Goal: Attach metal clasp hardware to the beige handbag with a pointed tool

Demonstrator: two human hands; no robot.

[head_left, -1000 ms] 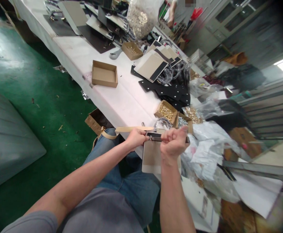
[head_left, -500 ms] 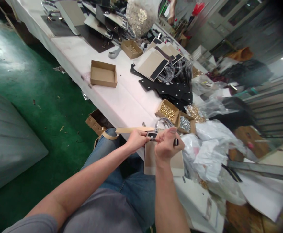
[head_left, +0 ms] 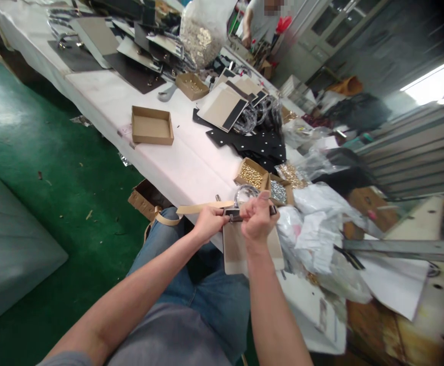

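Note:
My left hand [head_left: 210, 222] pinches the left end of a dark strip [head_left: 232, 213] on a beige panel [head_left: 235, 249] at the table's near edge. My right hand [head_left: 258, 221] is closed on the strip's right part, thumb raised. A tan tape [head_left: 195, 207] runs leftward from beside my left hand and hangs over my knee. Just behind my hands lies a clear coiled tube [head_left: 245, 193]. Small boxes of gold studs [head_left: 251, 175] and silver studs [head_left: 278, 191] stand beyond my right hand.
An empty cardboard box [head_left: 152, 127] sits on the white table [head_left: 191, 162]. Black studded pieces [head_left: 260, 145] and beige panels [head_left: 224, 104] are piled farther back. Plastic bags [head_left: 317, 229] crowd the right. A person [head_left: 262, 20] is at the far side.
The view has shifted, bringing more of the person at the back into sight. Both hands keep their hold on the dark strip, with little change in pose.

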